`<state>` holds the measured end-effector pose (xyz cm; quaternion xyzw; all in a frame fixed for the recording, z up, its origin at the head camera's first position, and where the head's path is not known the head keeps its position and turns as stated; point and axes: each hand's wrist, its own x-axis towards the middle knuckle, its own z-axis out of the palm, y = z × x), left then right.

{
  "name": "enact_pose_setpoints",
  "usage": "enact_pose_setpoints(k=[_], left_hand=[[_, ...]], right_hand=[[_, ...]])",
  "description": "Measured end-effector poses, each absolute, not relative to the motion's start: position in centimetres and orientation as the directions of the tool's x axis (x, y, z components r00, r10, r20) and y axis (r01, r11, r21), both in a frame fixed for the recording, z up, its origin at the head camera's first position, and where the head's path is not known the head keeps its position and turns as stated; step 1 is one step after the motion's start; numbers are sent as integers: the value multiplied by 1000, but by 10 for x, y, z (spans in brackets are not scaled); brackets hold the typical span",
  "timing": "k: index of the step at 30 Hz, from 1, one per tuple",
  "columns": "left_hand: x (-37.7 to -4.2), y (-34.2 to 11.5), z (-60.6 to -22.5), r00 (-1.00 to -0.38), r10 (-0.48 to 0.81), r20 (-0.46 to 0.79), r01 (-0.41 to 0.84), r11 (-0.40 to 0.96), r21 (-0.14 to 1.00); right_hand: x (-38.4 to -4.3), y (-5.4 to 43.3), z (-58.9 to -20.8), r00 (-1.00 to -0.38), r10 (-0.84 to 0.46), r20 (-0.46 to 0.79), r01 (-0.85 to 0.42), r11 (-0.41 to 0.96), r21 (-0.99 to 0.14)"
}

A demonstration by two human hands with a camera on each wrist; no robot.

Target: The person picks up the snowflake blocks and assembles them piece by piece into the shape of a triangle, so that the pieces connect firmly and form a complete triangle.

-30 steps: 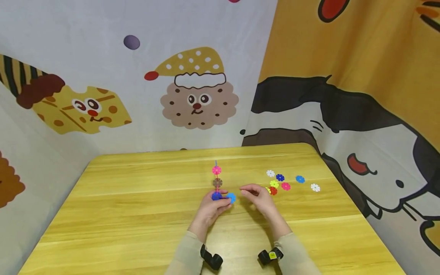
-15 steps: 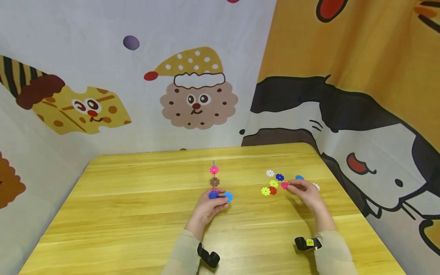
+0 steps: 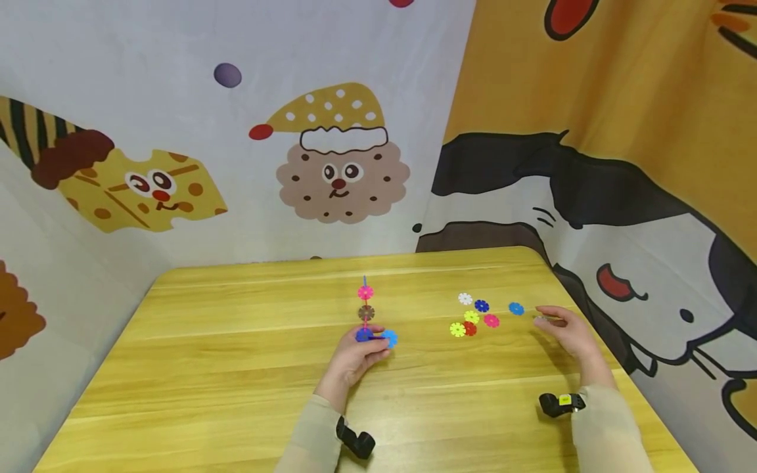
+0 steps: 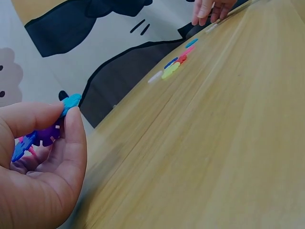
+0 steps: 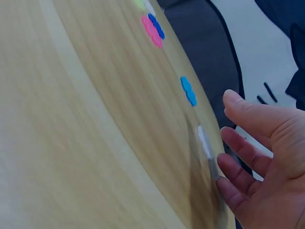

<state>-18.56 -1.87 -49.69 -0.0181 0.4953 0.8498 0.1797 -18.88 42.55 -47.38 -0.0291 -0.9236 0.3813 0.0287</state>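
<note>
Disc chain (image 3: 366, 313) sits in the left hand (image 3: 349, 358), fingers (image 4: 75, 138) pinching its light-blue disc (image 4: 71, 101); the right hand (image 3: 570, 332), loosely spread, is near the white disc (image 5: 205, 142). I fear that flat piece, if nudged, could skid over the right edge of the bench (image 3: 207, 361)
</note>
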Motion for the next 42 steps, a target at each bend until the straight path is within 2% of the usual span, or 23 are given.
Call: enact_pose_setpoints(k=[7, 18, 27, 35, 42], left_hand=[[-186, -21, -499, -935, 285, -212, -324, -436, 840], [-188, -20, -501, -932, 280, -228, -336, -437, 835], [-187, -20, -500, -933, 279, -226, -334, -447, 830], [-186, -19, -499, -938, 268, -221, -325, -450, 832], [-185, -18, -498, -938, 264, -225, -328, -461, 824]], right_hand=[[-193, 436, -483, -998, 44, 35, 9, 748, -663], [-200, 440, -498, -988, 129, 88, 56, 815, -577], [-189, 424, -497, -979, 193, 63, 104, 744, -661], [-182, 389, -488, -991, 120, 58, 43, 696, -717], [-185, 344, -483, -998, 46, -34, 54, 579, -813]])
